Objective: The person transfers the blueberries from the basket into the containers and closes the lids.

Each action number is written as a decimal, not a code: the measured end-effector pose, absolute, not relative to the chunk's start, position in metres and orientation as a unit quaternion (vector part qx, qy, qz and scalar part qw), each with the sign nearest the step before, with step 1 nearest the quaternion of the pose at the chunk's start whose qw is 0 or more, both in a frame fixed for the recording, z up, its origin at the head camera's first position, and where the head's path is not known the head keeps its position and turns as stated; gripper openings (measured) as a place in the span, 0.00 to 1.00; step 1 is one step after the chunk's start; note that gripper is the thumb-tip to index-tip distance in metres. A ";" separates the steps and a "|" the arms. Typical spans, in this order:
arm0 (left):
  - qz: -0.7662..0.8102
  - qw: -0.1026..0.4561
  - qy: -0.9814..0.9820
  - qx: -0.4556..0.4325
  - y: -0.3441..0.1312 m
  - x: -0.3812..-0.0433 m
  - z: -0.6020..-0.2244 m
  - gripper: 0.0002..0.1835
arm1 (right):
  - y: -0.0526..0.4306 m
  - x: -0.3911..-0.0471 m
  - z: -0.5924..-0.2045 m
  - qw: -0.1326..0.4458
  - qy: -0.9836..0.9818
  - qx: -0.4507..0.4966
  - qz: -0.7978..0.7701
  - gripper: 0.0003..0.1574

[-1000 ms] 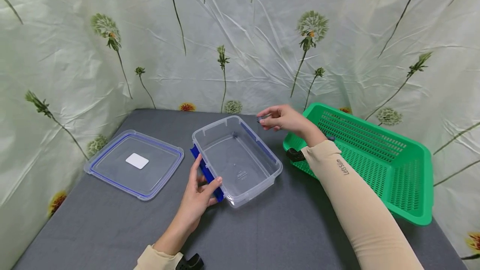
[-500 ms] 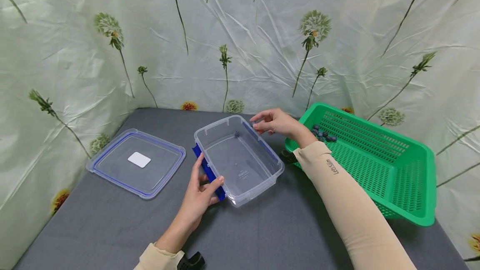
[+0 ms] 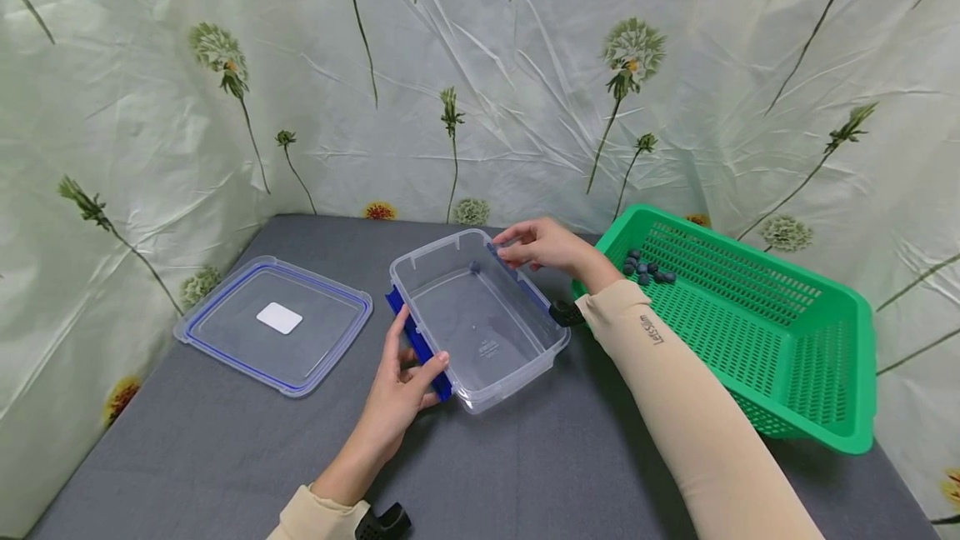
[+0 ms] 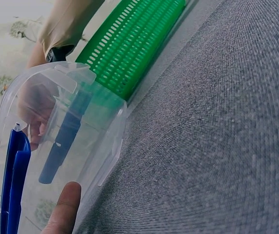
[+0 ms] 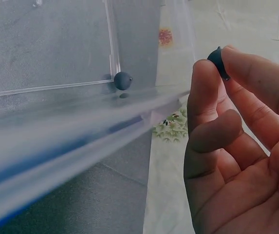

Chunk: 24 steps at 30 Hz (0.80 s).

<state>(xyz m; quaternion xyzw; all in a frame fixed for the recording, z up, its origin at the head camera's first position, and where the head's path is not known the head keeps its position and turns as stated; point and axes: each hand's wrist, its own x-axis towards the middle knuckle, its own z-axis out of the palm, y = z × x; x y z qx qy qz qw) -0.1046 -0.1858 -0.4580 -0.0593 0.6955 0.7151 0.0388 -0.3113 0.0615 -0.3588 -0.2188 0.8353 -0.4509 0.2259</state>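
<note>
My left hand [image 3: 399, 386] grips the near-left side of a clear plastic container [image 3: 491, 394], fingers and thumb about its blue clip [image 3: 426, 350]. In the right wrist view, a blueberry [image 5: 218, 62] is pinched between the thumb and fingertip of my right hand [image 5: 246, 136]. That hand is at the container's far right rim in the head view, where the pinched berry is hidden. One blueberry [image 5: 123, 81] lies inside the container, in a far corner of its floor.
A green perforated basket [image 3: 787, 340] stands at the right, with several blueberries [image 3: 648, 267] in its far left corner. The container's lid [image 3: 281, 357], with a white label, lies flat on the grey tablecloth [image 3: 517, 482] at the left. A flower-patterned curtain [image 3: 525, 107] hangs behind.
My right hand has moved left from near the basket to the container's far right rim with the blueberry. The basket's blueberries have come into view. The left hand keeps its grip.
</note>
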 end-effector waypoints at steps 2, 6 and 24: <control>0.716 0.039 0.695 -0.057 -0.186 -0.104 -0.458 0.52 | 0.060 -0.311 -0.358 0.228 0.834 -0.218 -0.453 0.25; 0.717 0.039 0.694 -0.055 -0.186 -0.105 -0.458 0.52 | 0.057 -0.311 -0.354 0.235 0.831 -0.216 -0.455 0.25; 0.719 0.041 0.692 -0.055 -0.187 -0.104 -0.457 0.51 | 0.043 -0.315 -0.350 0.239 0.847 -0.204 -0.429 0.23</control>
